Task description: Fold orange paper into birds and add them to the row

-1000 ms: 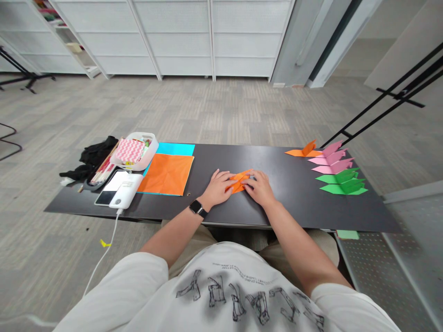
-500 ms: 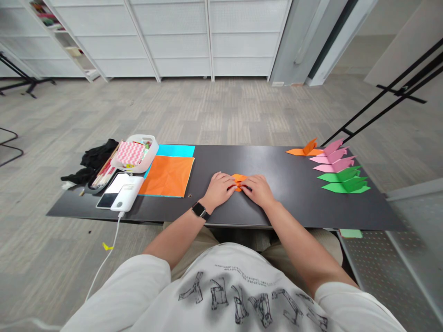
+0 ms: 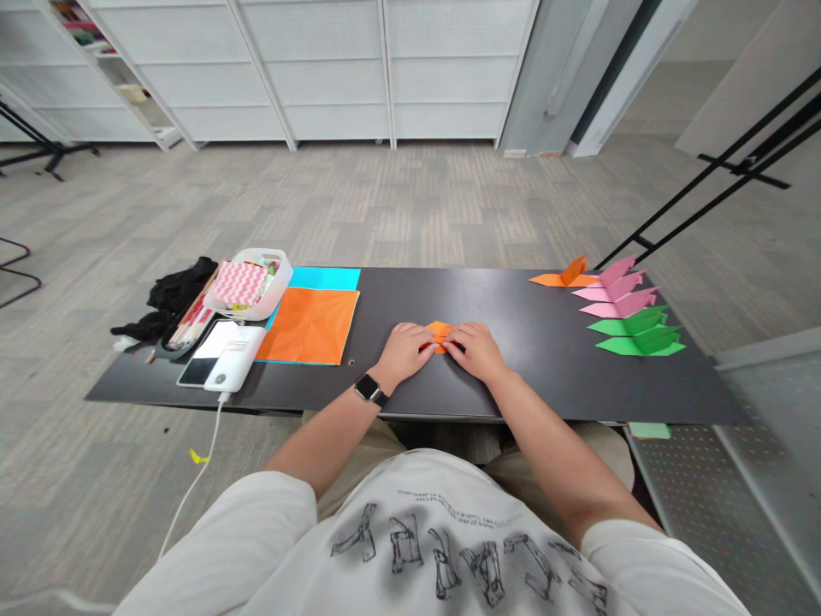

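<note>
A small folded piece of orange paper [image 3: 440, 328] lies on the dark table in front of me, partly covered by my fingers. My left hand [image 3: 406, 349] grips its left side, fingers curled and thumb at the near edge. From the other side, my right hand [image 3: 475, 349] closes on the paper's right part with bent fingers. The fingertips of both hands almost meet over it. Flat orange sheets [image 3: 310, 327] lie to the left, on top of a blue sheet [image 3: 326, 278].
At the table's right stand folded paper birds: one orange [image 3: 564, 277], several pink [image 3: 616, 295] and green [image 3: 638, 334]. On the left are a white basket [image 3: 277, 291], a white power bank [image 3: 236, 359] with a cable, a phone [image 3: 200, 370] and black cloth [image 3: 183, 287].
My fingers have shifted slightly on the folded orange paper, and more of its far part shows between my hands. The other things stay in place.
</note>
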`<state>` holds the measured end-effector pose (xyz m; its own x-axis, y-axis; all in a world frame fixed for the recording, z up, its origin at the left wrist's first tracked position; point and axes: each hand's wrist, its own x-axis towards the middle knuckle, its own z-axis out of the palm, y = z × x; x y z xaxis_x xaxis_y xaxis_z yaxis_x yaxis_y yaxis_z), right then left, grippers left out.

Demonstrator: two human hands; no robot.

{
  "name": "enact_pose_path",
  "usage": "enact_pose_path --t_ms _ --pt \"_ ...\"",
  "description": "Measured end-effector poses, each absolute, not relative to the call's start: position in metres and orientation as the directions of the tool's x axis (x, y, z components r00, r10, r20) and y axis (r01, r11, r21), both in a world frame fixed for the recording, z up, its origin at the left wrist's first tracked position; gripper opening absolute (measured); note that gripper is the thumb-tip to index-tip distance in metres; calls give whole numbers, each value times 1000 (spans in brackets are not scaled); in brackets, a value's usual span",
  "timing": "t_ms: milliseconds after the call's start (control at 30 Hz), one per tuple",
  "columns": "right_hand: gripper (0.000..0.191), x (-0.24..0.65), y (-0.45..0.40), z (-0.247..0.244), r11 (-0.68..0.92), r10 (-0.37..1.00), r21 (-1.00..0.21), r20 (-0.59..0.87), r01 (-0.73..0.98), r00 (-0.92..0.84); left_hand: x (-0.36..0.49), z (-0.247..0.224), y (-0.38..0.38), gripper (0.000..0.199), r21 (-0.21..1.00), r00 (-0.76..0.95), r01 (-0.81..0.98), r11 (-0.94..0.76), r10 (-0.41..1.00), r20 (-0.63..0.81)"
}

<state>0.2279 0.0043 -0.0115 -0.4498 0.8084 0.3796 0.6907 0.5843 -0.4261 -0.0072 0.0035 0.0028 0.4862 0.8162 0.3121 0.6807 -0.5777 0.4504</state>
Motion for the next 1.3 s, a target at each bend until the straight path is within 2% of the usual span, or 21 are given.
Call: enact_pose_path --t_ms 467,900,1300 --pt "13 226 8 -14 562 822 -423 379 711 -425 -3 12 3 12 455 452 730 -511 859 239" --pt "9 223 9 -14 522 847 -403 345 751 -404 -5 5 6 6 435 456 732 -525 851 260" --pt "9 223 8 -17 498 859 -404 353 767 -371 -9 3 6 16 418 510 703 -575 817 267"
